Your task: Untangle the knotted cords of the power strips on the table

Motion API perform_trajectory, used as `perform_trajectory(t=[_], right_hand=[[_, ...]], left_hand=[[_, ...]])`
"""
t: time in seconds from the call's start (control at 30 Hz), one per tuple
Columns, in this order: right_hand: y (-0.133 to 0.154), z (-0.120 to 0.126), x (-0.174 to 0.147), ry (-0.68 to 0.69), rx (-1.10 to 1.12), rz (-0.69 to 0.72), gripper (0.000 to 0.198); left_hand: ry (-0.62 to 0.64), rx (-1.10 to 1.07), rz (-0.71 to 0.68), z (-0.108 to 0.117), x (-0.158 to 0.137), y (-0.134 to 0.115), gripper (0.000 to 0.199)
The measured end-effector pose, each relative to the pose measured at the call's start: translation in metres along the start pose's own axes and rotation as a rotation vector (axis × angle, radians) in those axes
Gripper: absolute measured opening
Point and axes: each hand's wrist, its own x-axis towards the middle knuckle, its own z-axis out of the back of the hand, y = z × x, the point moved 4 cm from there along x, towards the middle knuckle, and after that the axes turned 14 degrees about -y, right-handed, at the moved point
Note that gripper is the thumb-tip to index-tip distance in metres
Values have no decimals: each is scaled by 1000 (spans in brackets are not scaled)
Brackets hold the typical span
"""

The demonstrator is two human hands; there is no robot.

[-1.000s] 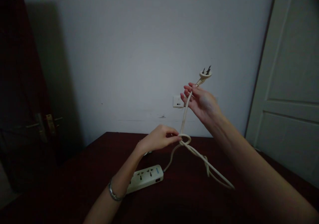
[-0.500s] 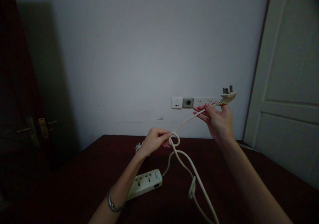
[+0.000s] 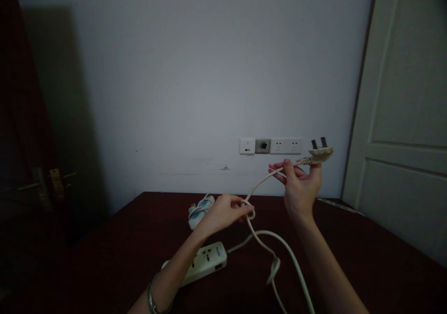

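Observation:
My right hand [image 3: 301,183] is closed on a white power cord [image 3: 262,180] just below its plug [image 3: 320,153], whose metal prongs point up. Lower and to the left, my left hand [image 3: 232,211] pinches the same cord at a small loop [image 3: 252,211]. Below that loop the cord hangs down and carries a second knot [image 3: 274,270]. A white power strip [image 3: 209,260] lies on the table, partly hidden behind my left forearm. From its right end the cord arcs away toward the lower right.
Behind my left hand, a white and blue bundle with a wound cord [image 3: 200,211] lies on the dark red table [image 3: 139,239]. Wall sockets [image 3: 285,145] and a grey switch plate [image 3: 262,145] sit above the table's back edge. A pale door [image 3: 401,95] stands at right.
Both hands have moved down a little, the left also to the right. The loop has become smaller, and the plug has tilted. More of the wound bundle now shows.

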Motion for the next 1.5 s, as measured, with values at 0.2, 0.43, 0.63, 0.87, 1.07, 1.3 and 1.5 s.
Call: perform_trajectory(t=[0.2, 0.43, 0.63, 0.87, 1.07, 1.3, 1.5], right_hand=[[-2, 1, -1, 39, -21, 1, 47], [-8, 4, 4, 108, -55, -51, 41], [-14, 6, 7, 117, -74, -119, 40], [-15, 2, 1, 160, -105, -109, 36], [-13, 2, 4, 181, -134, -79, 33], [-20, 5, 12, 259, -92, -211, 27], [-34, 3, 12, 339, -23, -410, 27]], left_hand=[[-289, 389, -136, -2, -3, -8, 28], [-300, 279, -75, -3, 10, 11, 26], [-328, -38, -17, -6, 15, 29, 35], [-377, -278, 23, -3, 15, 28, 44], [-416, -360, -23, -3, 14, 26, 48], [-351, -309, -56, 3, 16, 23, 44], [-441, -299, -27, 7, 21, 29, 50]])
